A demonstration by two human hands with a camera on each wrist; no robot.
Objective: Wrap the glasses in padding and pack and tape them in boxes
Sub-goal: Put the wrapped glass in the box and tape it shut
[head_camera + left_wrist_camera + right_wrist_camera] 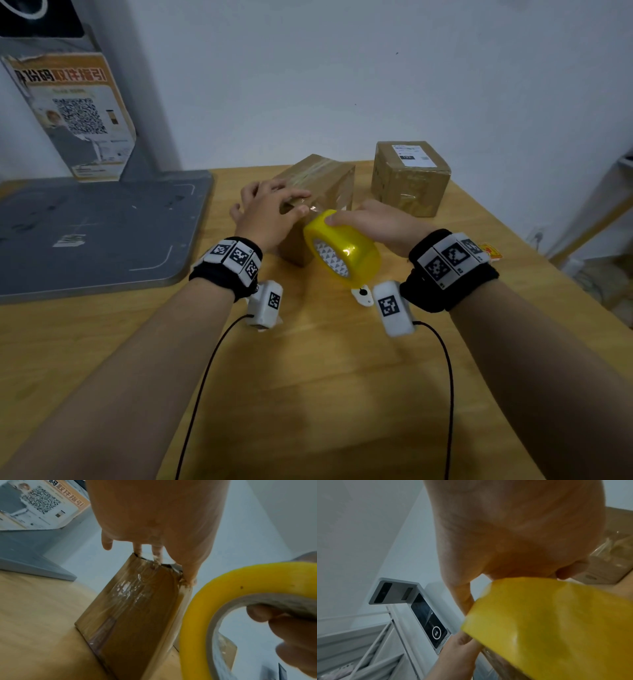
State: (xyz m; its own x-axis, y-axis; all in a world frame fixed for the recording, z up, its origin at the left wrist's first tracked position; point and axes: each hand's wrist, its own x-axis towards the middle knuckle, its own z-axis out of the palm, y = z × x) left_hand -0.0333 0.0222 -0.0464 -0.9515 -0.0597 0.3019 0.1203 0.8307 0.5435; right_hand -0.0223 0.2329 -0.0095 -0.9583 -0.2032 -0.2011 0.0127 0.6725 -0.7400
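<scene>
A small brown cardboard box stands mid-table, with clear tape over its top and near side. My left hand lies flat on its top, fingers spread, thumb pressing the tape at the near edge. My right hand grips a yellow tape roll, thumb on its outer face and fingers through the core. A clear strip runs from the roll to the box's top edge. No glasses or padding show.
A second taped box with a white label stands at the back right. A grey scanner base with an upright poster fills the left of the wooden table. The table's right edge drops to shelving.
</scene>
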